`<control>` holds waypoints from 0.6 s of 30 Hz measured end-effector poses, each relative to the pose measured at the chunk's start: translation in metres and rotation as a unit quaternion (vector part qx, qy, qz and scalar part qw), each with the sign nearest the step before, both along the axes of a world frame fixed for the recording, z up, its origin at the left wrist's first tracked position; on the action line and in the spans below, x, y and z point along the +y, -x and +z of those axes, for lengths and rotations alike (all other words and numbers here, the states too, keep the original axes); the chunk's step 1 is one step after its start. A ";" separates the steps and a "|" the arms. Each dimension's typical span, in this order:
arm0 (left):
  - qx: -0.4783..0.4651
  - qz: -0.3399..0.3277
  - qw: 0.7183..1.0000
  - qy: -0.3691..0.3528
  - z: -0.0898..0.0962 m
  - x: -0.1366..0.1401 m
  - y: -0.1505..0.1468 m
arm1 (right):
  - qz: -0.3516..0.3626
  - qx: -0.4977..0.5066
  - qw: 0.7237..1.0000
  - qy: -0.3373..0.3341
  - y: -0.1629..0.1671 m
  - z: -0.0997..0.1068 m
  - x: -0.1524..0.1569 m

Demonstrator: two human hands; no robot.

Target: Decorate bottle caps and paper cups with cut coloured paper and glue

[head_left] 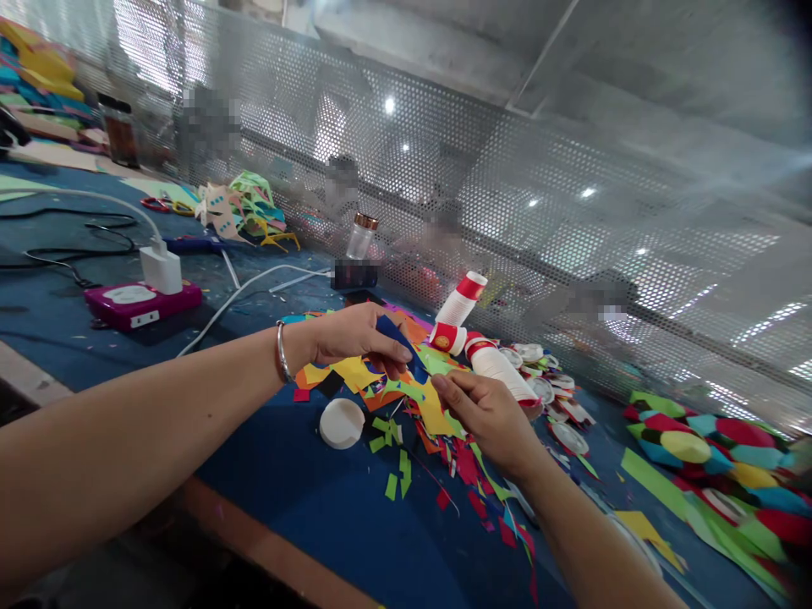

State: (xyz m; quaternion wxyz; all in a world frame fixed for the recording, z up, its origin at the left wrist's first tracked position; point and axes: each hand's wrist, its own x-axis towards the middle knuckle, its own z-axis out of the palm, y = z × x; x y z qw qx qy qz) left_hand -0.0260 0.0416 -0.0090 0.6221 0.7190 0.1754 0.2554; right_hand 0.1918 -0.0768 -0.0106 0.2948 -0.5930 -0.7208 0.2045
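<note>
Near the middle of the head view, my left hand [364, 334] is closed on a piece of dark blue paper [394, 334], pinched between thumb and fingers. My right hand [485, 414] is just to its right, thumb and finger pressed together close to the blue paper's lower end. What its fingertips hold is too small to make out. Below both hands lies a heap of coloured paper scraps, with yellow paper [436, 413] and green bits [399, 474] among them. A white round piece [342, 423] rests on the blue table [298, 499], left of the scraps.
Stacked red-and-white paper cups [462, 300] lean behind the hands; another stack [498, 368] lies beside them. A purple power strip [143, 303] with a white charger [161, 269] and cables is at left. A jar [362, 237] stands by the perforated screen [507, 186]. Colourful paper pieces [729, 457] lie right.
</note>
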 end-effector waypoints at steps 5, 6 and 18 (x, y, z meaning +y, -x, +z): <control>-0.011 0.015 1.000 0.008 -0.002 -0.002 -0.001 | -0.008 0.019 1.000 -0.005 -0.002 0.001 -0.001; -0.012 0.020 1.000 0.003 -0.002 -0.003 -0.001 | -0.010 0.023 1.000 -0.005 -0.003 0.001 -0.001; -0.054 0.051 0.994 0.079 -0.004 -0.021 -0.013 | -0.008 0.090 0.996 0.005 -0.011 0.000 0.001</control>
